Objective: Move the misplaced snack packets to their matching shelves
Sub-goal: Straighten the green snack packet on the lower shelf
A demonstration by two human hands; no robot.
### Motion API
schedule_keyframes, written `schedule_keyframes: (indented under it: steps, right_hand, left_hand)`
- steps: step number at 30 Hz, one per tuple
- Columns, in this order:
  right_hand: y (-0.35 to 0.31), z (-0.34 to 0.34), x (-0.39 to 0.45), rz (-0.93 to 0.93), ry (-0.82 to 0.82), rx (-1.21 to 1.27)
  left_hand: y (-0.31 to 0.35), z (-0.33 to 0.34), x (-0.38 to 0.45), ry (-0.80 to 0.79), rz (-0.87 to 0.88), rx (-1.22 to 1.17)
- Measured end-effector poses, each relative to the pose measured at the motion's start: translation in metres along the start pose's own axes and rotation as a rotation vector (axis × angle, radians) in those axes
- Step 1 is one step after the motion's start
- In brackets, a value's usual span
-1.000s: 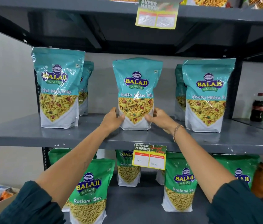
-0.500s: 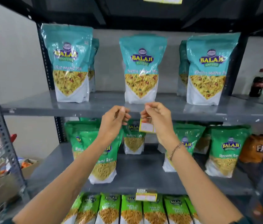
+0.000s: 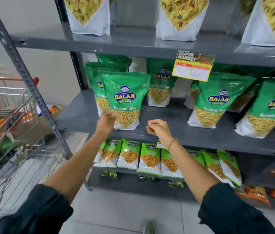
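A green Ratlami Sev packet (image 3: 126, 98) stands at the front left of the middle shelf (image 3: 175, 132). My left hand (image 3: 106, 119) is at its lower left corner, fingers apart, touching or almost touching it. My right hand (image 3: 157, 127) hovers over the shelf's front edge to the right of that packet, fingers loosely curled, holding nothing. More green Ratlami Sev packets (image 3: 217, 102) stand along the same shelf. The bottoms of the teal Khatta Mitha packets (image 3: 177, 19) show on the shelf above.
Small light-green snack packets (image 3: 148, 157) fill the lower shelf. A shopping cart (image 3: 6, 129) with mixed goods stands at the left. A yellow price tag (image 3: 193, 68) hangs from the upper shelf's edge. Orange packets (image 3: 258, 195) lie at the bottom right.
Both hands let go of the teal packet on the upper shelf and dropped to the middle shelf. The view tilted down. My left hand moved to the green Ratlami Sev packet.
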State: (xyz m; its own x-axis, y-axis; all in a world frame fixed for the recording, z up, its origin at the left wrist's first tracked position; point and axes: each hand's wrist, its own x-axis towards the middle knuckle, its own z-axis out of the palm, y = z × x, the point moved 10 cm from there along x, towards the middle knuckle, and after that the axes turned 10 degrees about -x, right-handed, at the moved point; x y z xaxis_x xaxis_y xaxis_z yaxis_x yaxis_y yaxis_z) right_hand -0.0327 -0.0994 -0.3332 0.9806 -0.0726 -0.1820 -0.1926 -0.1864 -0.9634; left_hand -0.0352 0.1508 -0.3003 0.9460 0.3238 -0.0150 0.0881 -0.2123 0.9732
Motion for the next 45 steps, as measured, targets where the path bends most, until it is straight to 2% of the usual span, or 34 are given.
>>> schedule_keyframes:
  steps: [3,6,9,11,16,23,28,45]
  right_hand:
    - [0.017,0.01,0.024,0.0,-0.001,-0.15]
    - [0.02,0.027,0.047,-0.065,-0.043,-0.36]
    - [0.008,0.052,0.061,-0.155,-0.148,-0.409]
    - [0.002,0.066,0.071,-0.191,-0.195,-0.394]
    - [0.001,0.054,0.09,-0.202,-0.15,-0.255]
    - [0.009,-0.046,0.103,-0.21,0.012,-0.12]
    - [0.013,-0.093,0.118,-0.214,0.123,-0.13]
    - [0.015,-0.103,0.129,-0.223,0.11,-0.209]
  left_hand:
    - [-0.025,-0.01,0.021,0.014,-0.075,0.015]
    - [-0.038,0.0,0.04,-0.105,-0.071,0.146]
    - [-0.045,0.014,0.052,-0.205,-0.047,0.209]
    - [-0.047,0.018,0.058,-0.203,-0.038,0.217]
    - [-0.038,0.022,0.059,-0.052,0.015,0.245]
    - [-0.017,0.111,0.062,-0.242,0.032,0.065]
    - [-0.007,0.161,0.078,-0.276,0.046,0.016]
    - [-0.017,0.187,0.083,-0.299,0.01,0.014]
